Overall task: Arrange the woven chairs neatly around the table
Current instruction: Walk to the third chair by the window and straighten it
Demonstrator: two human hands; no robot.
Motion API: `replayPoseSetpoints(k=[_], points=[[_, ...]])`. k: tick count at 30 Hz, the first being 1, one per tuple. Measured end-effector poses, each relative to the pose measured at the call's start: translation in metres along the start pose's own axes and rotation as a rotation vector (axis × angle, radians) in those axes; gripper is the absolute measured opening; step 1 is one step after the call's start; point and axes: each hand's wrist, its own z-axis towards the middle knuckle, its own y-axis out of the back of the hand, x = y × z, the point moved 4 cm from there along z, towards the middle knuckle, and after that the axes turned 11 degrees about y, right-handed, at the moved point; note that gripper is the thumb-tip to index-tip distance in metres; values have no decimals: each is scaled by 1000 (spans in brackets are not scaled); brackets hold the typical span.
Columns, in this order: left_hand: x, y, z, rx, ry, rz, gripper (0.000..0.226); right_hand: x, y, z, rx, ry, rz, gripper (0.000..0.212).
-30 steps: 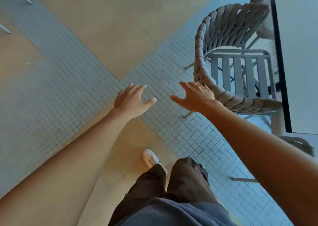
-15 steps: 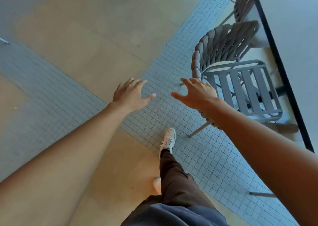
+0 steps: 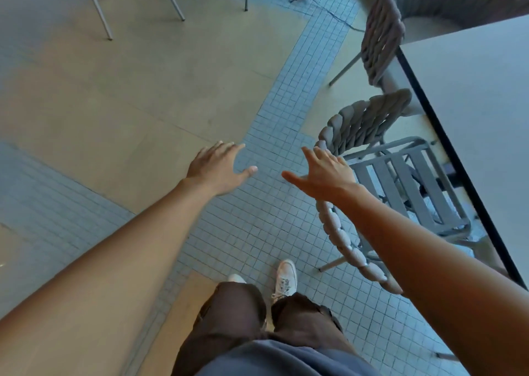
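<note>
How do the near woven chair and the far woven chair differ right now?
The near woven chair shows its slatted seat, partly under the table; the far woven chair shows only its back. The right hand hovers at the near chair's back, open; no hand is near the far chair. Both have grey woven backs beside the same table edge.

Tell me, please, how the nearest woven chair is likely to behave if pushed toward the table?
The nearest woven chair looks fairly light: thin metal legs, open slatted seat. It would probably slide stiffly, perhaps catching on the tiled floor joints. Pushed high on the backrest, it might tip slightly, so a lower push seems safer.
</note>
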Motion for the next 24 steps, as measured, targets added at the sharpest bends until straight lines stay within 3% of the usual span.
replayPoseSetpoints(k=[24], points=[[5,169,328,14,-429,184,77,2,106,231,-151,-442,129,99]])
